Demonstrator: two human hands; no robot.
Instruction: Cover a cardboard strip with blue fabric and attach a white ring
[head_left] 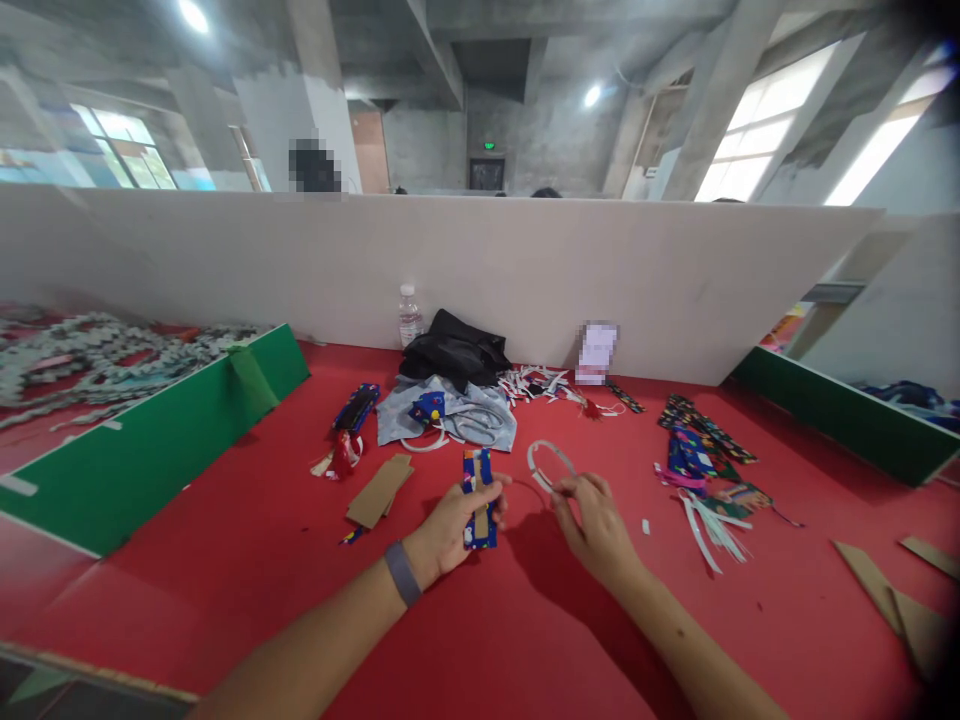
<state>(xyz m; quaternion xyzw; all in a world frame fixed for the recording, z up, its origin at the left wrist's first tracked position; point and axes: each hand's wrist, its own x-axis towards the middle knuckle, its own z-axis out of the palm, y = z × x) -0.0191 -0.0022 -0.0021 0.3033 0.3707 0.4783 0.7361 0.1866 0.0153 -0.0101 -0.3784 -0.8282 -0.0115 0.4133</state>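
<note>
Left hand: the left hand (454, 527), with a grey wristband (403, 573) on its wrist, sits near the middle of the red table (247, 560), fingers curled and pinching a blue patterned fabric strip (479, 497).
Fabric strip: it stands nearly upright in the grip, long axis running near to far, with a brown cardboard backing showing down its centre; its far end rises above the thumb.
Right hand: the right hand (596, 520) lies just right of the left, thumb and forefinger pressed together on the near end of a white loop band (550, 462).
Key relation: the loop arcs away to the far left of the right hand's pinch, ending just right of the strip's far end; the two pieces are near but apart, and the right hand is the one on the loop.
Near right: brown cardboard pieces (892, 600) lie at the table's right edge.
Left of the hands: a flat cardboard rectangle (379, 490) rests on the cloth, with a small red and white scrap (343, 452) beyond it.
Right of the hands: white paper strips (712, 528) and a heap of patterned fabric strips (701, 440).
Farther middle: scissors (472, 424) on a pale blue cloth (457, 415), then a black bag (454, 350) and a water bottle (409, 315).
Far: a white partition board (675, 280) closes the bench; green dividers (150, 450) flank it.
</note>
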